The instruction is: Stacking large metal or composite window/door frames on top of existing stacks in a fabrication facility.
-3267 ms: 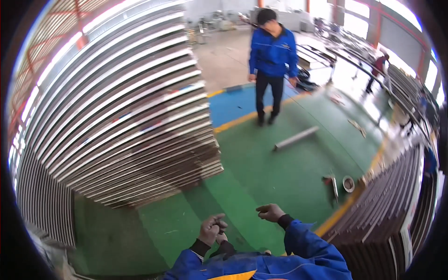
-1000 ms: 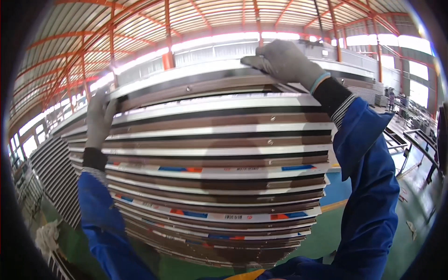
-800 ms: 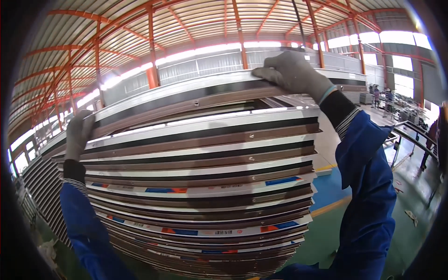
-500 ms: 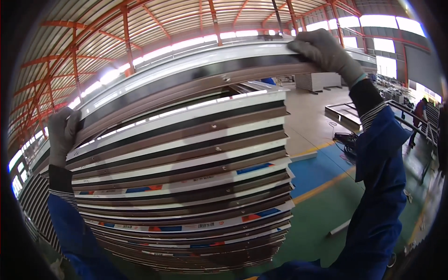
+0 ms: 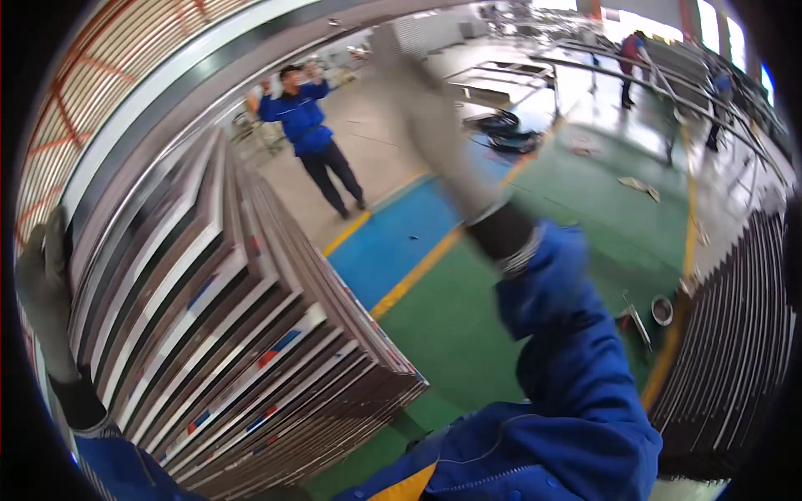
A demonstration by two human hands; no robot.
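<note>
Gloves cover both hands. The left hand (image 5: 42,284) grips the near end of a long top strip (image 5: 209,108) on a big stack of strips (image 5: 251,334). The right hand (image 5: 434,117) is blurred; I cannot tell its grip. A person in blue (image 5: 313,142) stands ahead on the floor (image 5: 468,334). Dark strips (image 5: 735,351) lean on the right.

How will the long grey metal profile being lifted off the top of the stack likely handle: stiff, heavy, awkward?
The long grey metal profile looks stiff, though at that length it could sag or sway. It probably needs both ends held: the left hand and the blurred right hand are far apart. Its smooth, shiny face may be slippery; both hands wear gloves.
</note>
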